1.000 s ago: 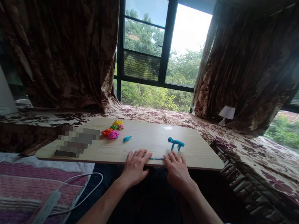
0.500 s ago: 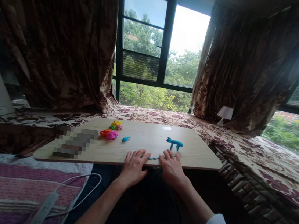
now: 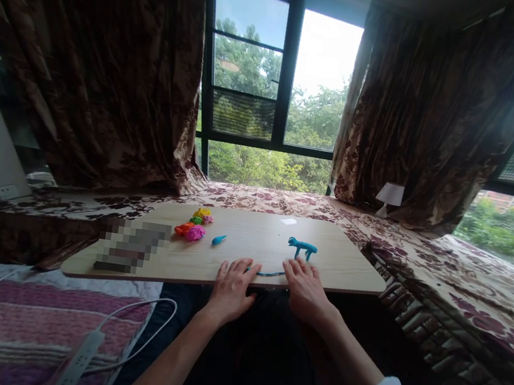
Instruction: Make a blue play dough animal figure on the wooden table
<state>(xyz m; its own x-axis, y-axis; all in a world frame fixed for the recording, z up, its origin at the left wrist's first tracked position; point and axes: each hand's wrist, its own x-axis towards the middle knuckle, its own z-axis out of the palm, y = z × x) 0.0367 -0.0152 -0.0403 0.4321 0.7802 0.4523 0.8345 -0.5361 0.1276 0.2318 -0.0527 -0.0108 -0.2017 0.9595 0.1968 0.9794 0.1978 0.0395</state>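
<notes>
A thin blue clay strand (image 3: 270, 275) lies along the near edge of the pale wooden table (image 3: 256, 227). Over its left end rests my left hand (image 3: 233, 286), fingers stretched out and palm down. My right hand (image 3: 306, 290) lies flat on the strand's other end, its fingers also extended. What is under the fingers is hidden. Just beyond my right fingertips stands a blue clay animal figure (image 3: 304, 247) on thin legs. A small blue clay piece (image 3: 218, 239), rounded with a narrow tip, lies beyond my left hand.
Lumps of pink (image 3: 195, 233), orange (image 3: 182, 228), green (image 3: 196, 220) and yellow clay (image 3: 202, 212) sit at the table's left. A blurred-out dark object (image 3: 132, 248) is farther left. A power strip (image 3: 79, 359) with a white cable lies on the striped bedding (image 3: 29, 313).
My right hand has slid a little to the right, and slightly more of the blue strand shows between my hands. The view has shifted slightly.
</notes>
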